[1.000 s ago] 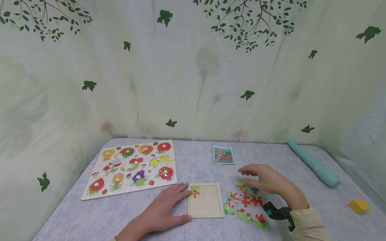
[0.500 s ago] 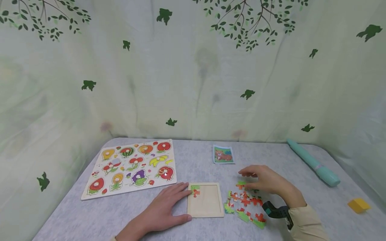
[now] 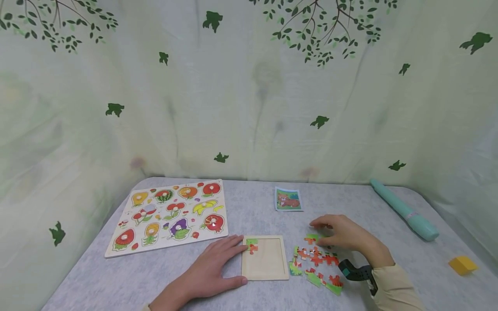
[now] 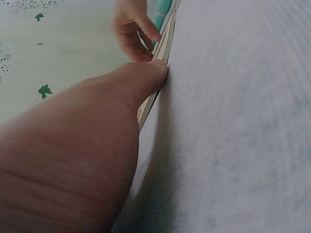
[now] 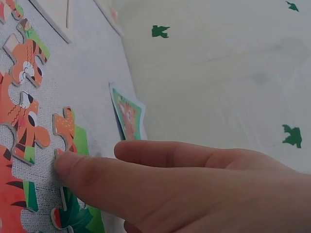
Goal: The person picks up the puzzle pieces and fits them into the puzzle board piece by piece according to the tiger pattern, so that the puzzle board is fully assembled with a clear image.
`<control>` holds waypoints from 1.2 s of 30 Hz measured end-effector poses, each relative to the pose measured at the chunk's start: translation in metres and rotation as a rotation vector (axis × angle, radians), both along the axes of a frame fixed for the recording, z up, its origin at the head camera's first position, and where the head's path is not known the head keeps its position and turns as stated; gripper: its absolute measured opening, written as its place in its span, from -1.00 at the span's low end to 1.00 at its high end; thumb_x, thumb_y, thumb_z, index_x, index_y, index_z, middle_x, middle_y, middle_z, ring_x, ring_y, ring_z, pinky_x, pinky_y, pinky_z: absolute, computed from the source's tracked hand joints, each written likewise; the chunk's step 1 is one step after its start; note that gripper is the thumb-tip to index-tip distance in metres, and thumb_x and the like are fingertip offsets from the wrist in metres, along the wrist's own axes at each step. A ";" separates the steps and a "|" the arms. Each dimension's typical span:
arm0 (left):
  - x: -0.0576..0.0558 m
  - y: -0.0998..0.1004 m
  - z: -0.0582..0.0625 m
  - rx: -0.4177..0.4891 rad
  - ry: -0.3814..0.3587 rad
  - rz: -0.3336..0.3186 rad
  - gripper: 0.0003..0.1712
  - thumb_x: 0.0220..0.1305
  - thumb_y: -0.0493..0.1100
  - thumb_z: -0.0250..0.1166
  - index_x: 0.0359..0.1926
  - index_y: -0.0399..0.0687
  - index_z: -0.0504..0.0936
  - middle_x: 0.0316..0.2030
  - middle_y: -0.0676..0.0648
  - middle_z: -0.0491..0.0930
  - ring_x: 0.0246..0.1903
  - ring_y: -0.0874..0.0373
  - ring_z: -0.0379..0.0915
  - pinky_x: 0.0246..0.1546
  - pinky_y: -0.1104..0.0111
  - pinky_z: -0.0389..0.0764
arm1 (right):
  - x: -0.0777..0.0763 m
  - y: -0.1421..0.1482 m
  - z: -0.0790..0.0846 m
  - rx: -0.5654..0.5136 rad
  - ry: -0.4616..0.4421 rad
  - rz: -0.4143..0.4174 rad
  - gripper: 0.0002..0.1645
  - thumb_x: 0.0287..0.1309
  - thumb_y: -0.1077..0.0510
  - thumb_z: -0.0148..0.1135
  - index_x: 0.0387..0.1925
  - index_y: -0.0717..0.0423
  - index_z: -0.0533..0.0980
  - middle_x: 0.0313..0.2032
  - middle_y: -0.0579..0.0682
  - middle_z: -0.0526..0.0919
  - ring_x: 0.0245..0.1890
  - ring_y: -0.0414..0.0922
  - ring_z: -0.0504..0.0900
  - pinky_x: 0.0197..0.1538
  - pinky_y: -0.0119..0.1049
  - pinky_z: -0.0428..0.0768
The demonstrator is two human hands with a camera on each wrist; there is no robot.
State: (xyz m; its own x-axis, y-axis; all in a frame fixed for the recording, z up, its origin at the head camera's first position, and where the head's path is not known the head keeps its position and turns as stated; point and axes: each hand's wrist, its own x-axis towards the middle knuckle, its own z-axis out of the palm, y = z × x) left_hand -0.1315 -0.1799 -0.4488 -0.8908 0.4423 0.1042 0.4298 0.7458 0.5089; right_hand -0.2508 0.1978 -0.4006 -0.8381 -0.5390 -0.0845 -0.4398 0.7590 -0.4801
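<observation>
- Pale wooden square tray [image 3: 266, 263] lies flat on the grey mottled desk [image 3: 128, 280]; a small orange-and-green jigsaw section [image 3: 252, 247] sits in its corner towards eleven o'clock.
- Loose, thick orange, red and green jigsaw pieces [image 3: 316, 260] spread just beside the tray at three o'clock.
- Around the tray: a white board printed with colourful fruit [image 3: 159, 221] at ten o'clock, a small paper card with a brown animal [image 3: 288, 200] at one, a long teal cylinder [image 3: 404, 211] between two and three, and a yellow block [image 3: 463, 265] well off at three.
- Left hand [image 3: 212, 270], at the tray's nine o'clock side, is relaxed, its fingers straight and resting against the rim.
- Right hand [image 3: 340, 235] is released, thumb and forefinger apart, above the farther loose pieces, partly hiding them from the head camera.
- Right wrist view alone reveals printed eyes and stripes on the pieces, plus a dark green leafy piece [image 5: 80, 213] below the thumb; whether the thumb touches a piece I cannot tell.
- Left wrist view shows the tray nearly edge-on, the left thumb against its edge.
</observation>
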 end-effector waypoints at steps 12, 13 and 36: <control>0.001 0.000 0.000 0.005 -0.006 -0.001 -0.17 0.26 0.44 0.31 0.44 0.21 0.48 0.52 0.09 0.30 0.53 0.00 0.15 0.48 -0.14 0.20 | 0.002 0.002 -0.001 -0.038 -0.035 0.024 -0.46 0.07 0.10 0.60 0.11 0.07 0.67 0.03 -0.08 0.73 0.03 -0.04 0.66 0.19 0.07 0.64; 0.001 0.000 -0.001 0.005 -0.006 0.000 -0.17 0.26 0.44 0.31 0.44 0.21 0.48 0.52 0.09 0.30 0.53 0.00 0.15 0.48 -0.14 0.20 | 0.001 0.002 -0.002 -0.041 -0.037 0.029 -0.46 0.07 0.10 0.59 0.11 0.07 0.68 0.03 -0.08 0.73 0.03 -0.04 0.66 0.18 0.07 0.64; 0.002 -0.001 0.002 0.004 0.034 -0.009 -0.17 0.26 0.43 0.31 0.42 0.17 0.50 0.51 0.05 0.33 0.51 -0.01 0.19 0.46 -0.14 0.23 | 0.001 0.002 -0.002 -0.045 -0.012 0.064 -0.60 0.11 0.08 0.56 0.01 0.00 0.73 -0.07 -0.12 0.76 -0.03 -0.07 0.69 0.05 -0.05 0.70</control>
State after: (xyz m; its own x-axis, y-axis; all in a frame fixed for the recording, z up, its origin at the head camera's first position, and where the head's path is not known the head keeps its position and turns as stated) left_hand -0.1299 -0.1805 -0.4473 -0.8826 0.4501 0.1362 0.4539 0.7398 0.4967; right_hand -0.2494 0.1996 -0.4031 -0.8008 -0.5950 -0.0687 -0.4809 0.7071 -0.5184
